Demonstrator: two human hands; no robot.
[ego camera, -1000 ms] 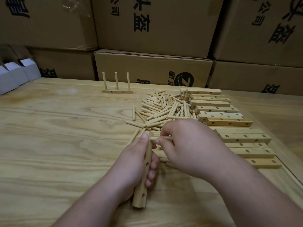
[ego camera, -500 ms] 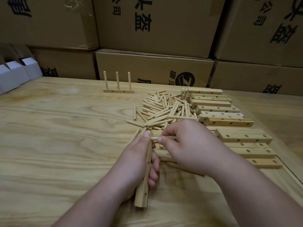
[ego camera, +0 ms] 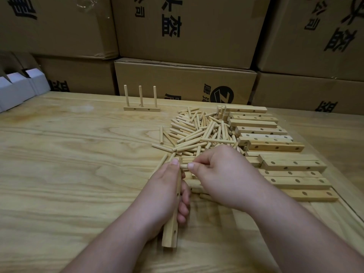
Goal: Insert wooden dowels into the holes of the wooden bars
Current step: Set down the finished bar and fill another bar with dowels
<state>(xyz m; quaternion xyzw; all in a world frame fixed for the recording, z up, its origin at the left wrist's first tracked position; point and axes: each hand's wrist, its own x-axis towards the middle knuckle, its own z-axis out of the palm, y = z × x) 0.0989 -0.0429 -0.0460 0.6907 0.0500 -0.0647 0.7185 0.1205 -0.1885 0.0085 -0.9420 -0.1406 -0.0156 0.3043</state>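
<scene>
Low in the middle of the frame, the left hand (ego camera: 163, 192) grips a wooden bar (ego camera: 171, 229) on edge while the right hand (ego camera: 220, 176) pinches a dowel (ego camera: 184, 166) at its far hole, which next wants squaring and pushing home.

Both hands meet mid-table, left hand (ego camera: 164, 194) wrapped, right hand (ego camera: 220, 178) pinching with fingertips.

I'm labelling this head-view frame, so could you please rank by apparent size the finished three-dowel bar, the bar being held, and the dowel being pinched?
1. bar in the left hand: looks largest, though it is nearest the camera.
2. finished bar with three upright dowels: probably the same bar size, seen farther off.
3. dowel pinched by the right hand: smallest, mostly hidden.
</scene>
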